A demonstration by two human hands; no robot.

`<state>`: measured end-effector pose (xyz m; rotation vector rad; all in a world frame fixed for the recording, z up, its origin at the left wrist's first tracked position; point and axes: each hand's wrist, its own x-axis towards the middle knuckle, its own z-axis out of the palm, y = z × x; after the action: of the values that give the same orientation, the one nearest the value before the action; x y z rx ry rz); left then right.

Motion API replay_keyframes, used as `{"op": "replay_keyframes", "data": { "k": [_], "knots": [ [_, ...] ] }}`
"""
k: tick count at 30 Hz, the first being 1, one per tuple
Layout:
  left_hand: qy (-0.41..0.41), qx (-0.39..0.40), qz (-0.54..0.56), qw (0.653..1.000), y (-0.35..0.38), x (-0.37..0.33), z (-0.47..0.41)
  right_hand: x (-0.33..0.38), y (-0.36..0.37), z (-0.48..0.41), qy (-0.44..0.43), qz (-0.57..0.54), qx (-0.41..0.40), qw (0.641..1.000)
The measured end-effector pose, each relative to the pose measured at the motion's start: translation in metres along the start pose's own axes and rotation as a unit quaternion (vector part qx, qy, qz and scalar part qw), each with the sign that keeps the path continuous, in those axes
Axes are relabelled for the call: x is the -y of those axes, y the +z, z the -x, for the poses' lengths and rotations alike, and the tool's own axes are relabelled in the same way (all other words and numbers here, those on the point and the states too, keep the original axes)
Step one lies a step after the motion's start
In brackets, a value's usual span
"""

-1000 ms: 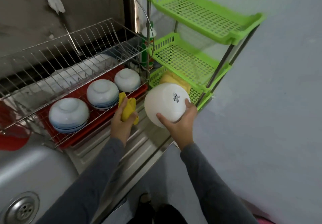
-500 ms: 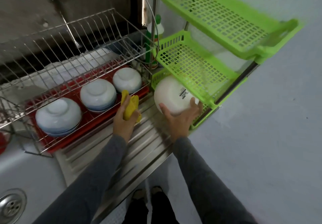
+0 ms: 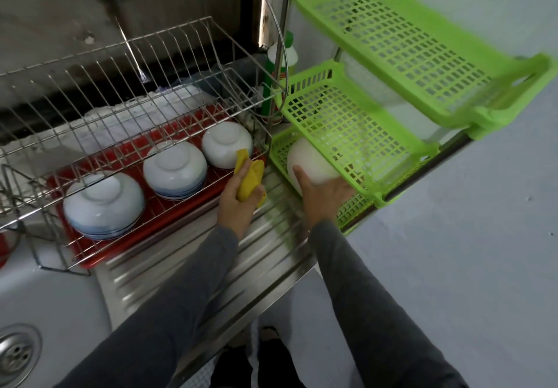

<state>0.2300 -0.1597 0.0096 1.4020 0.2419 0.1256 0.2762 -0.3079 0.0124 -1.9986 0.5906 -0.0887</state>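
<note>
A white bowl [image 3: 311, 162] sits upside down in the lowest tier of the green plastic rack [image 3: 359, 203], partly hidden under the middle tier. My right hand [image 3: 324, 196] grips the bowl's near side, thumb on its left. My left hand [image 3: 238, 200] holds a folded yellow cloth [image 3: 249, 176] beside the wire dish rack [image 3: 169, 91]. Three white bowls with blue bands lie upside down in that rack: one at the left [image 3: 104, 205], one in the middle [image 3: 175, 168], one at the right [image 3: 225, 143].
A red tray [image 3: 99, 259] lies under the wire rack on the ribbed steel drainboard [image 3: 211, 267]. The sink with its drain [image 3: 16, 354] is at lower left. A green-capped bottle [image 3: 279, 64] stands behind the racks. A pale wall fills the right side.
My right hand has carried the white bowl from above the drainboard into the green rack's lowest tier. The left hand with the cloth has stayed by the wire rack.
</note>
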Motion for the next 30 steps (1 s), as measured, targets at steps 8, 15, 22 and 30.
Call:
{"op": "replay_keyframes", "data": {
  "k": [8,15,22,30],
  "knots": [
    [-0.002,-0.007,-0.016,1.0,-0.004,0.003,-0.003,-0.006,0.006,0.005,-0.062,0.031,-0.024,0.997],
    [-0.004,-0.028,-0.028,0.999,-0.008,0.005,0.011,-0.017,0.004,0.026,-0.16,0.092,-0.022,0.983],
    [-0.011,-0.078,0.0,0.997,-0.015,-0.006,0.045,-0.017,0.005,0.035,-0.313,0.183,0.115,0.925],
    [0.032,-0.167,-0.011,0.985,-0.042,-0.015,0.09,0.007,0.022,0.059,-0.419,0.309,0.304,0.798]
  ]
}}
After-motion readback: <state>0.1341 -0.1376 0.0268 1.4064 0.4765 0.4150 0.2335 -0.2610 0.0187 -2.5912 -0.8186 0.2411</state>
